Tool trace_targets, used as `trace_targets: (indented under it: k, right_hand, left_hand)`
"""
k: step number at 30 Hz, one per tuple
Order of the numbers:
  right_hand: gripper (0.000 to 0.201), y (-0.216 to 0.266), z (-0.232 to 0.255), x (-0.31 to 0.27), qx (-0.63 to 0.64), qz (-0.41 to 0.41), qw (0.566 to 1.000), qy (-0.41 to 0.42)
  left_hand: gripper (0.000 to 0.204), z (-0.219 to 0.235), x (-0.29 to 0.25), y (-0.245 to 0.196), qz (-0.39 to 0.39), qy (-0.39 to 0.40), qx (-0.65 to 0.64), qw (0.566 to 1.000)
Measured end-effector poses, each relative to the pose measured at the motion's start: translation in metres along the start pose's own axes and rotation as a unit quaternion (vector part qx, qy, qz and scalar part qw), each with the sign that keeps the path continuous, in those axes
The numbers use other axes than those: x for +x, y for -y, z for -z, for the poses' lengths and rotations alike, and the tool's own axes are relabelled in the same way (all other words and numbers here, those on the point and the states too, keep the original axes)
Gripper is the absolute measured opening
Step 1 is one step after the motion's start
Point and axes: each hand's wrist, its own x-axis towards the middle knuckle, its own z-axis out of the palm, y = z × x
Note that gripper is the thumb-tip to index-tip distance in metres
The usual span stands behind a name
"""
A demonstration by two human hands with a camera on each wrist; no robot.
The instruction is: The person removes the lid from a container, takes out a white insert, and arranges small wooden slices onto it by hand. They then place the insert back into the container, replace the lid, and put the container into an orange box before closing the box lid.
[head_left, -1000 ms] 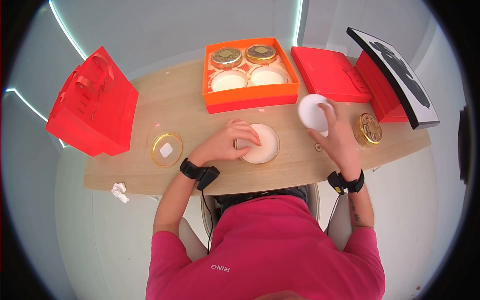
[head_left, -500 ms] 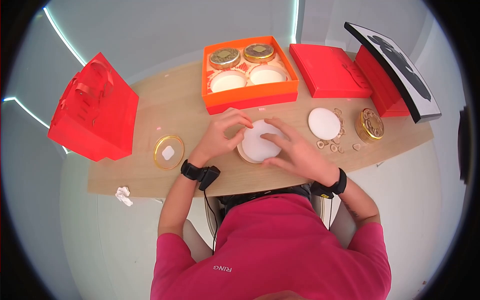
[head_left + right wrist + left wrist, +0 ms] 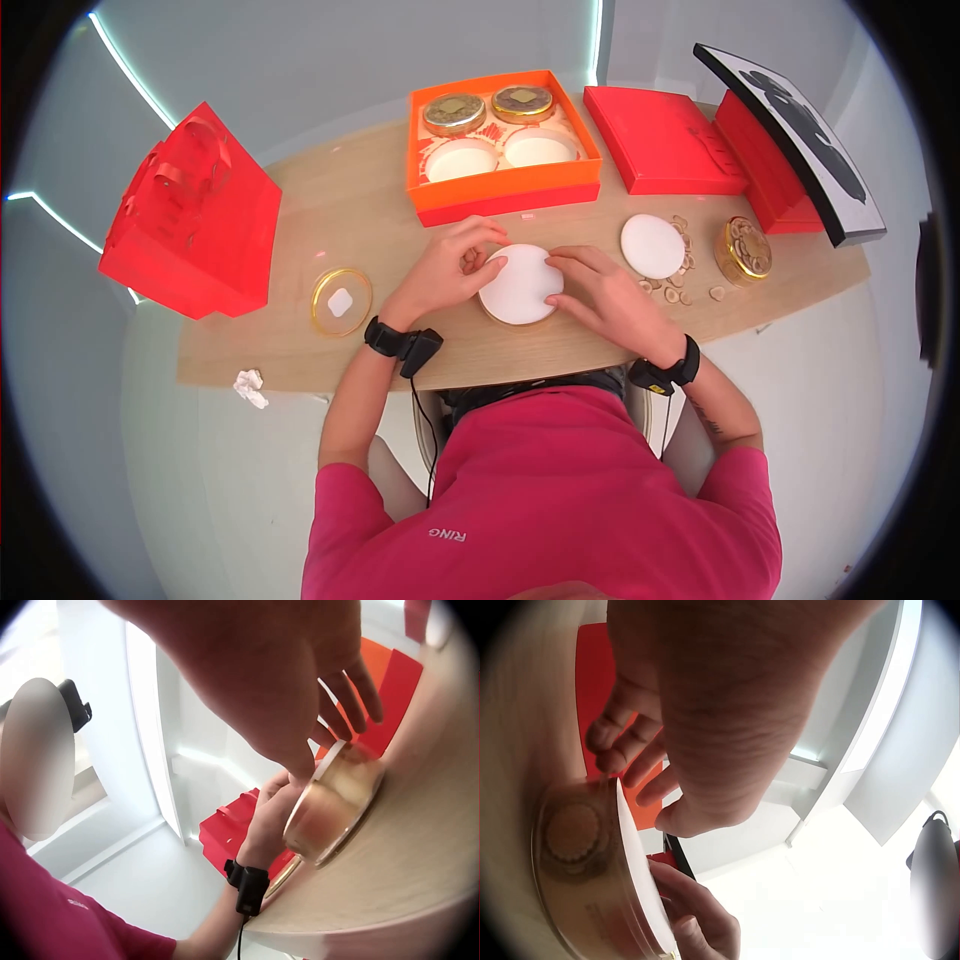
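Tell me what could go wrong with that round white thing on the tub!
The white disc might slide crooked on the clear tub if the right hand nudges its edge unevenly. That hand could also bump the loose slices lying on the table nearby and scatter them.

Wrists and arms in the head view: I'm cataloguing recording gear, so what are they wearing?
Both the left hand and right hand are bare. Each wrist has a black strap with a chunky black device and a thin dark cable; the right device shows a yellow marking. The short sleeves are bright pink, ending above the elbows.
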Motion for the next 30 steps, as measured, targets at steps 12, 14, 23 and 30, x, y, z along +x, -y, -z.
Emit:
trace_targets:
  k: [12,14,23,30]
  right_hand:
    - [0.026,-0.010,-0.010,0.000,-0.054,0.134,0.989,0.014]
    - [0.032,-0.008,-0.006,0.000,-0.062,0.125,0.990,0.033]
    - [0.040,-0.017,0.005,-0.004,-0.058,0.054,0.997,-0.001]
    - [0.058,-0.074,0.043,-0.022,-0.255,-0.181,0.946,-0.086]
  left_hand:
    - [0.035,0.005,-0.004,-0.003,-0.023,0.098,0.075,0.992]
    - [0.035,0.004,-0.004,0.000,-0.014,0.104,0.070,0.992]
    - [0.036,-0.001,-0.005,0.003,-0.005,0.118,0.069,0.991]
    - [0.035,-0.001,-0.005,-0.002,0.009,0.113,0.056,0.992]
